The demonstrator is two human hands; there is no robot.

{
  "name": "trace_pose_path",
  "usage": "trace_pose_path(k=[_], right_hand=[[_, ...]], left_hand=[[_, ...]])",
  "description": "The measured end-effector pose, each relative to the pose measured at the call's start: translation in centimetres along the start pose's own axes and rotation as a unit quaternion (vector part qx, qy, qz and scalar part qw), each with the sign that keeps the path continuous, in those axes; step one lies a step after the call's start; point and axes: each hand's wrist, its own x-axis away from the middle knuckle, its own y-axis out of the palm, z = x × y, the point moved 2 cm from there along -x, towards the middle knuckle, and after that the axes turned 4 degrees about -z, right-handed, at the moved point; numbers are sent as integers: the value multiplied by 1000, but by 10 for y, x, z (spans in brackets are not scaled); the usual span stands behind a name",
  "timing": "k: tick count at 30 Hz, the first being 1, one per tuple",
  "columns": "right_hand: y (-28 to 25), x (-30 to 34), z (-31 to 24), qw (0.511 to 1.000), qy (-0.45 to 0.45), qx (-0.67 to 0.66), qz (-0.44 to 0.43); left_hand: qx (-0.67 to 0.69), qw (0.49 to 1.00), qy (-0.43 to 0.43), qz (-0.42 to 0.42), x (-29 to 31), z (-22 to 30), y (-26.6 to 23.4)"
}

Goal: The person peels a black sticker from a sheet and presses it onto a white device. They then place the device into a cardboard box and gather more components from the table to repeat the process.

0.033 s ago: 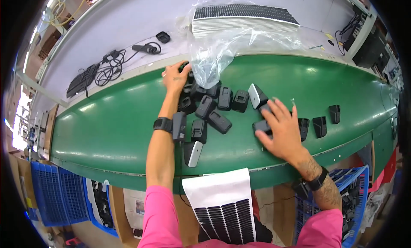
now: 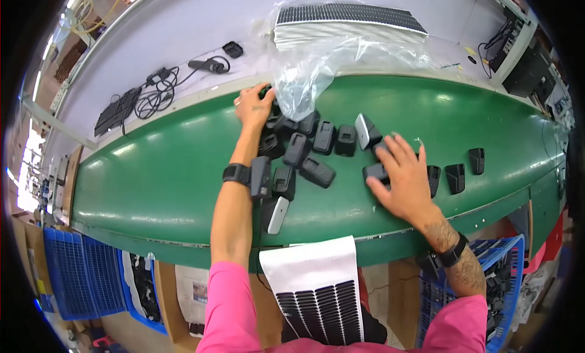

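Several black plastic charger-like units with slotted faces, one of them a black slotted unit (image 2: pixel 324 137), lie bunched on the green table (image 2: pixel 152 188). My left hand (image 2: pixel 252 108) is at the far left of the bunch, its fingers and thumb curled round a black unit (image 2: pixel 265 92) that is partly hidden. Against my left wrist lies an upright black unit (image 2: pixel 261 177). My right hand (image 2: pixel 403 177) spreads its fingers over the right side, with its thumb and fingertips on a dark unit (image 2: pixel 374 171). Beyond them stands a unit with a white face (image 2: pixel 364 132).
Clear plastic wrap (image 2: pixel 298 91) hangs from a stack of dark-patterned white sheets (image 2: pixel 347 30) onto the units. Loose units (image 2: pixel 455 178) lie at the right. Black cables (image 2: pixel 159 91) rest on the back ledge. A patterned sheet (image 2: pixel 314 261) overhangs the front edge. A blue crate (image 2: pixel 512 280) stands below right.
My left hand and the bunched units have shifted slightly right. My right hand has moved a little right too, while the loose units at the far right lie nearly as before.
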Motion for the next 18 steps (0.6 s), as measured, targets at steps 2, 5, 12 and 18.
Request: trace_pose_path(k=[2, 5, 12, 18], right_hand=[[-10, -4, -4, 999, 8, 38, 18], [-29, -15, -50, 987, -94, -125, 44], [-21, -8, -100, 980, -139, -139, -7], [-17, 19, -91, 984, 8, -140, -110]], left_hand=[[-30, 999, -1, 45, 11, 24, 10], [-16, 998, -16, 61, 31, 38, 25], [36, 995, -22, 90, 55, 93, 61], [-51, 968, -44, 240, 60, 117, 79]])
